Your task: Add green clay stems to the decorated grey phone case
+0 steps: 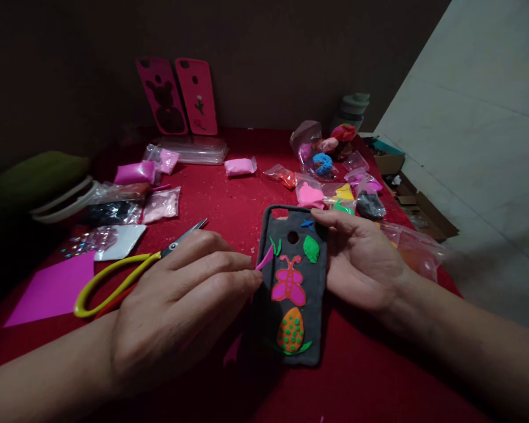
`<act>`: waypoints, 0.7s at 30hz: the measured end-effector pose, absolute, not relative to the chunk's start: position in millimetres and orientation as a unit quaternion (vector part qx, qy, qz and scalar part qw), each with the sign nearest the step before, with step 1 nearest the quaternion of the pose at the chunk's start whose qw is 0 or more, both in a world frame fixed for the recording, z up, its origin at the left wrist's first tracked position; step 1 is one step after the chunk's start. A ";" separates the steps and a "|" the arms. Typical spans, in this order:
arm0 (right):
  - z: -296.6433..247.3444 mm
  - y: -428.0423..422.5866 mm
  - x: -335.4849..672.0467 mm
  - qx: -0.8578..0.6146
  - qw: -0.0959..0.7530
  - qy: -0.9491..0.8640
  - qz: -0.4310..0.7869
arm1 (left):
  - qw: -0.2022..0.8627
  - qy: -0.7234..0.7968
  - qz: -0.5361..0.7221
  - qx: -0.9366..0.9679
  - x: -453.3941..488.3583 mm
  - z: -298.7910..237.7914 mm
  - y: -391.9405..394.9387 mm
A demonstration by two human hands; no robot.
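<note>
A dark grey clay-covered phone case (315,294) is tilted up above the red tablecloth. My right hand (365,264) grips its right side, with the thumb at the top right corner. On the case are a pink butterfly (288,285), an orange egg shape with green dots (291,331), green leaf shapes (311,249) and a small blue star (307,225). My left hand (189,294) pinches a thin pink clay modelling tool (265,258), whose pointed tip is at the case's left edge. Whether the tip touches the clay I cannot tell.
Yellow-handled scissors (114,288) and a magenta sheet (55,291) lie left. Bagged clay packets (311,194) are spread right and behind. Two pink phone cases (198,88) lean on the wall. A bottle (352,111) stands back right; cardboard boxes (432,214) sit beyond the table edge.
</note>
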State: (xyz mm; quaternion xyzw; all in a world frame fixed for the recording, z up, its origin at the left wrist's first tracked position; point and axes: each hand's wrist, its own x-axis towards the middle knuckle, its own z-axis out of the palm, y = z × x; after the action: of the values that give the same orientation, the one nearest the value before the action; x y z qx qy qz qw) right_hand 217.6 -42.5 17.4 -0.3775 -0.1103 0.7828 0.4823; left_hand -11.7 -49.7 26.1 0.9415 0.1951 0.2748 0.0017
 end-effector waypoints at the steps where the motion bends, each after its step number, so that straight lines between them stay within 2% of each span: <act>1: 16.7 -42.2 217.8 -0.375 0.482 -0.112 0.784 | 0.005 0.199 0.272 0.941 -12.3 25.0 -50.3; 21: 19.3 -42.3 213.5 -0.391 0.489 -0.088 0.775 | -0.002 0.199 0.270 0.942 -14.5 23.3 -51.5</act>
State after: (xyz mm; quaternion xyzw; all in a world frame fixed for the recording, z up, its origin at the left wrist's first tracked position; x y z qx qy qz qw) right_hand 213.5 -42.3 19.3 -0.3905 -0.0881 0.7750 0.4890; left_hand -14.5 -51.5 23.3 0.9419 0.1994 0.2704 -0.0015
